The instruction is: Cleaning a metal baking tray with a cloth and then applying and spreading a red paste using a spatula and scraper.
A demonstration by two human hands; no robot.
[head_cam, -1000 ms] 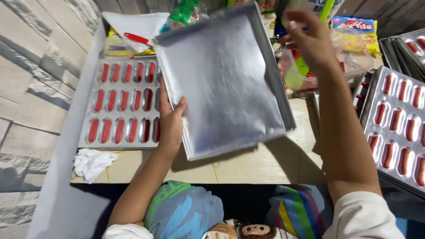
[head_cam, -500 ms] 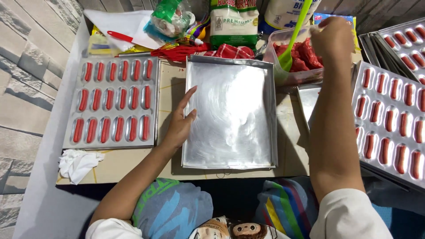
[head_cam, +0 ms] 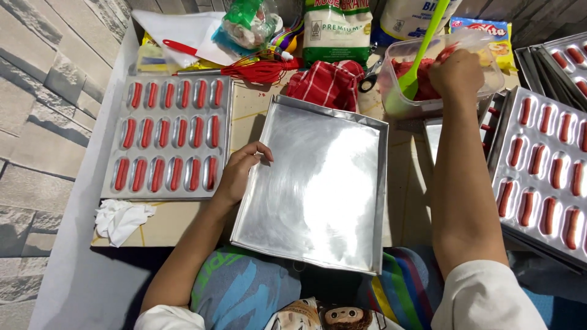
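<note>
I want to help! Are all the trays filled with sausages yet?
Not all. The mould tray on the left has a sausage in every slot. The flat silver tray under the left hand holds nothing. The right hand reaches into the plastic tub of sausages.

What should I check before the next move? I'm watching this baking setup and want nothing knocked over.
1. Empty tray flat on the table: not ok. Its near edge overhangs the table toward the person's lap.
2. Left hand steadying the tray: ok. Its fingers rest on the left rim.
3. Right hand clear of clutter: not ok. It is at the plastic tub beside the green spatula.
4. What the right hand holds: cannot tell. The fingers are hidden.
5. Filled mould on the left clear of the tray: ok. A gap shows between them.
6. Tray surface bare: ok. Nothing lies in it.
</note>
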